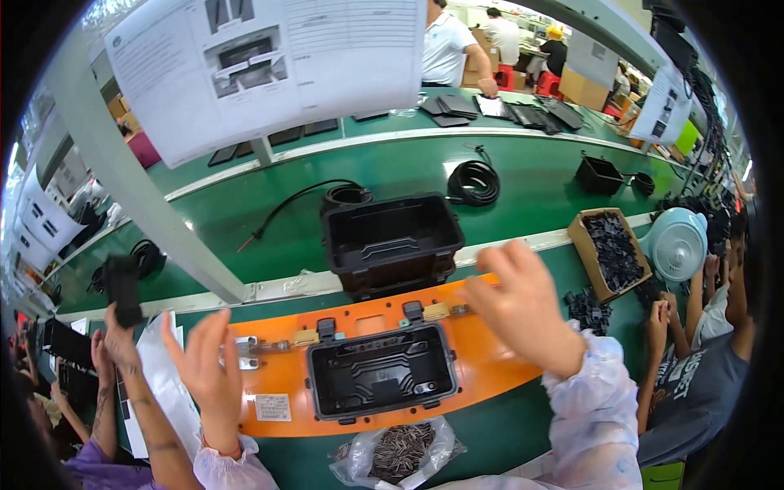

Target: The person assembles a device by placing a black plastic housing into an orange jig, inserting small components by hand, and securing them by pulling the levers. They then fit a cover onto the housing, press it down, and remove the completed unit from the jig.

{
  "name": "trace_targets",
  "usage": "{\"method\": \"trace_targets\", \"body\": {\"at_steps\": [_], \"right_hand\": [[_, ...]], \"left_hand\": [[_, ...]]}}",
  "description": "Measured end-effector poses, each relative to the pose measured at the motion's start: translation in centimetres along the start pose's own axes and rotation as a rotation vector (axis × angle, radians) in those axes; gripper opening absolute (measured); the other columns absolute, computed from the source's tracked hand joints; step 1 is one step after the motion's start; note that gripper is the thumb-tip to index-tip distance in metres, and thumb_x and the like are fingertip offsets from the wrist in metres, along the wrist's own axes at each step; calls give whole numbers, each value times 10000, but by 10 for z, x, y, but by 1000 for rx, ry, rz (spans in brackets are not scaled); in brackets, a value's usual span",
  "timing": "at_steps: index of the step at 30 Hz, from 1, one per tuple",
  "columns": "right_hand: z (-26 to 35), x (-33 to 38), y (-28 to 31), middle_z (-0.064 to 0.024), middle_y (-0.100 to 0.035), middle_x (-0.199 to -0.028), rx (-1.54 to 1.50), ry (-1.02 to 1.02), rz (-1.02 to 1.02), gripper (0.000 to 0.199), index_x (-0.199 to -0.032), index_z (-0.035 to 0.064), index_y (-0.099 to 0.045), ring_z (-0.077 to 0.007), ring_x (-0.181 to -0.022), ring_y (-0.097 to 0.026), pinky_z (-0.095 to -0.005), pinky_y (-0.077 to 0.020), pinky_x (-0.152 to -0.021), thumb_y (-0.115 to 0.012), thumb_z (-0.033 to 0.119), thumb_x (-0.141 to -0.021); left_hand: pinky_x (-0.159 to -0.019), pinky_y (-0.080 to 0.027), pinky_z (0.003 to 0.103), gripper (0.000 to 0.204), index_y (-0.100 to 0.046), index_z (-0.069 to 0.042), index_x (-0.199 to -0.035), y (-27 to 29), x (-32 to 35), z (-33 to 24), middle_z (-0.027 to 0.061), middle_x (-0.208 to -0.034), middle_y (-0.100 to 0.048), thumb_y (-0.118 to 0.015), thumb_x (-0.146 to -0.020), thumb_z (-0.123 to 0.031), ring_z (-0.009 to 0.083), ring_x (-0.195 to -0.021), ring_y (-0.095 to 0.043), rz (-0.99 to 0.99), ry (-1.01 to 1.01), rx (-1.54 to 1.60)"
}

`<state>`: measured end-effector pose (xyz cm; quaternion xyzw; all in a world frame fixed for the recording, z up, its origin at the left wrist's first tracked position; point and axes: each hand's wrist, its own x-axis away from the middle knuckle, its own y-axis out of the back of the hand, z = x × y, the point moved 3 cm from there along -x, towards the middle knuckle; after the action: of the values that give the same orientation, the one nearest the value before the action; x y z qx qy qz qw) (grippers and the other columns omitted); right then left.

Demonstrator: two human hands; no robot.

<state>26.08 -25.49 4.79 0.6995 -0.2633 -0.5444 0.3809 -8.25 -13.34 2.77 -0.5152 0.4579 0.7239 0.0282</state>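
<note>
A black plastic box (382, 371) lies open side up in an orange fixture plate (269, 380), with two black latches along its far edge. To the left of it my left hand (208, 371) is raised, fingers apart, holding nothing. My right hand (523, 310) hovers over the plate's right part, fingers bent but apart, and nothing shows in it. Metal clamps (249, 349) sit on the plate at the left. Just in front of the plate is a clear bag of small metal pins (400, 452).
Beyond the plate stand stacked black boxes (392, 237). Coiled black cables (474, 181) rest on the green bench behind. At the right are a carton of black parts (608, 253) and a fan (676, 243). Co-workers' arms (151, 408) reach in from both sides.
</note>
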Motion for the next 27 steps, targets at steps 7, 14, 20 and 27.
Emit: {"method": "trace_targets", "body": {"at_steps": [7, 14, 20, 27], "right_hand": [[-92, 54, 38, -121, -622, -860, 186, -401, -412, 145, -1018, -10, -644, -211, -657, -608, -294, -478, -559, -544, 91, -1048], [-169, 165, -25, -56, -627, -802, -742, -1156, -91, 282, -1062, -21, -632, -108, -618, -667, -232, -521, -469, -449, 186, -1114], [-96, 103, 5, -178, -670, -1035, 172, -596, -152, 165, -1065, 0, -666, -373, -945, -660, -442, -526, -799, -666, 59, -911], [84, 41, -20, -84, -712, -988, -503, 145, 152, 402, -1157, -17, -688, -223, -925, -679, -350, -509, -797, -780, 241, -862]], "left_hand": [[-873, -535, 345, 312, -576, 15, -1320, 18, 25, 103, 176, -1176, -692, -393, -1117, -136, 251, -974, -722, -169, 590, 105], [-836, -517, 464, 200, -611, 40, -1125, 12, 64, 162, 238, -1042, -681, -467, -1015, -44, 420, -943, -663, 95, 529, -287], [-863, -515, 486, 288, -619, 14, -1235, -25, 89, 162, 240, -1139, -682, -523, -963, -5, 439, -1012, -663, 336, 664, -390], [-1144, -359, 535, 381, -642, -13, -1244, -56, -70, -55, 143, -1287, -654, -707, -870, -43, 328, -1305, -570, 247, -231, 282]]}}
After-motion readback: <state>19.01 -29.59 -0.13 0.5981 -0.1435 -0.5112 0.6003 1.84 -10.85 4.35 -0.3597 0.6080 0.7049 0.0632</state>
